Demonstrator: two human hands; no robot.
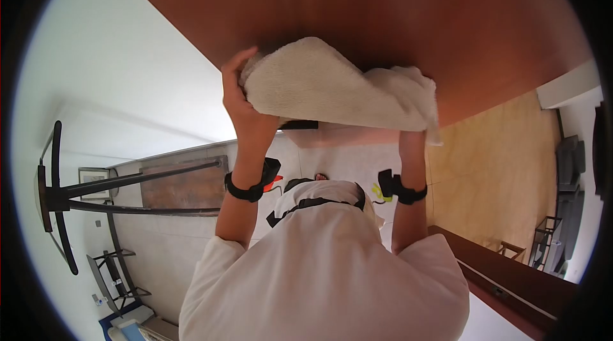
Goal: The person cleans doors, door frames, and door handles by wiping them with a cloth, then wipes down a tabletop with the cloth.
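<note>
A whitish terry cloth, folded and bunched, is spread between my two hands close to a reddish-brown wooden panel. My left hand grips the cloth's left end, its fingers curled round the edge. The cloth's right end drapes over my right hand, so only the wrist side shows and its fingers are hidden. Each wrist wears a black strap with a small device.
Left of me stands a black metal frame with long legs, by a white wall. A brown mat lies on the pale floor. Dark red-brown furniture is at lower right, with grey seating farther off.
</note>
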